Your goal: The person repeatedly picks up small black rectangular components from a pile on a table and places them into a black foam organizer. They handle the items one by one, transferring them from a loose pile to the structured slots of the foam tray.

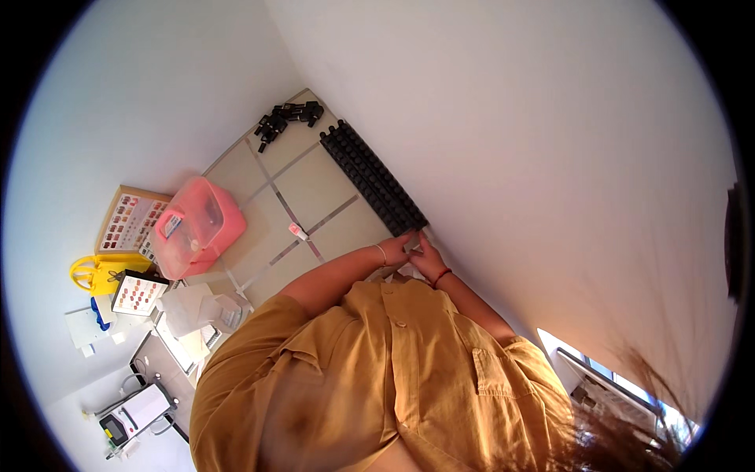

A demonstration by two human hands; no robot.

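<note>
My left hand (395,248) and my right hand (427,258) come together at the near end of a long block of small black bottles (370,177). These stand in tight rows along the wall on the right. Both hands look closed, fingertips meeting. Whatever lies between the fingers is too small to make out. A thin band circles the left wrist, a red one the right. Left of the hands, a small white and pink bottle or tube (298,231) lies by a crossing of tape lines.
The pale tabletop (314,185) carries tape strips in a grid. Loose black pieces (287,119) cluster in its far corner. On the left are a pink lidded box (224,224), colour charts (130,224), a yellow bag (102,275), a translucent container (228,313) and a white device (134,413).
</note>
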